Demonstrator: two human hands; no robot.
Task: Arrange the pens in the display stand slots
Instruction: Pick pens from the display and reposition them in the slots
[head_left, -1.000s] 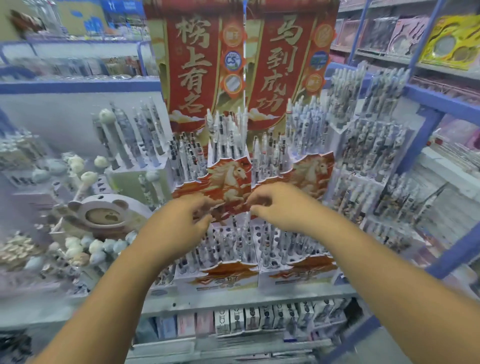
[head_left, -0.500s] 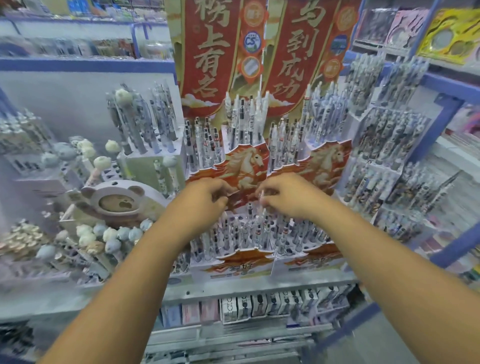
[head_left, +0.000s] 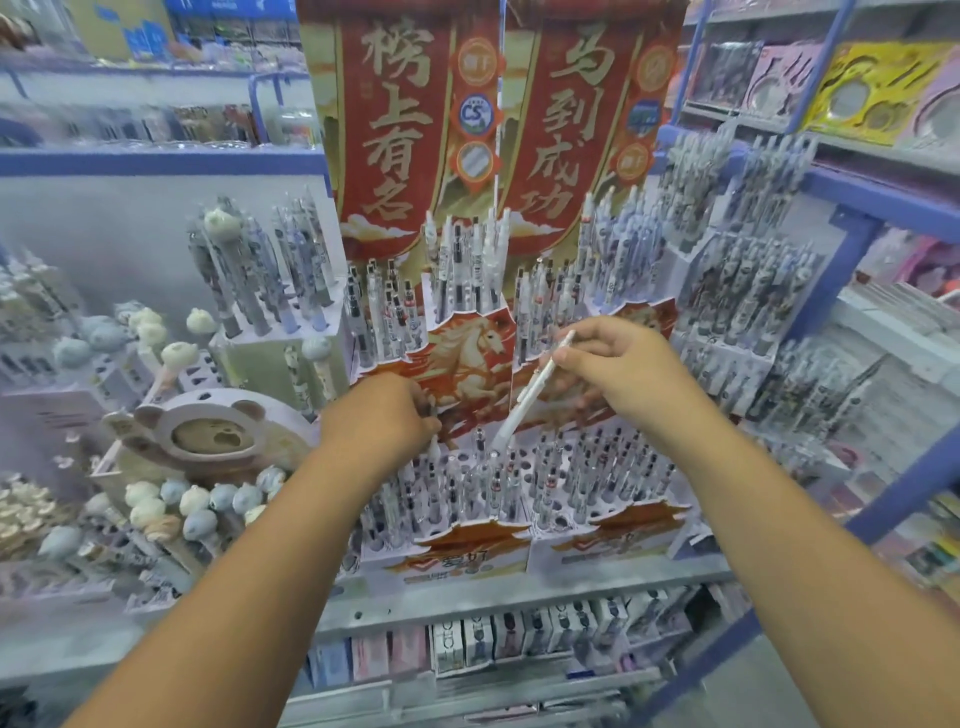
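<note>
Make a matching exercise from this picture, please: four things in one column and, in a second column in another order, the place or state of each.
Things:
1. white pen
2. left hand
3. bear-shaped stand
4. red banner

Places or states:
A. at the top, behind the pen rows
B. held tilted by the right hand, tip down toward the slots
C. left of the horse display stand
D. grips a pen standing in the lower slots

Pairs: 1-B, 2-D, 3-C, 4-A

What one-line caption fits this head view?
Right hand lowers a white pen toward the display stand; left hand grips another pen.
</note>
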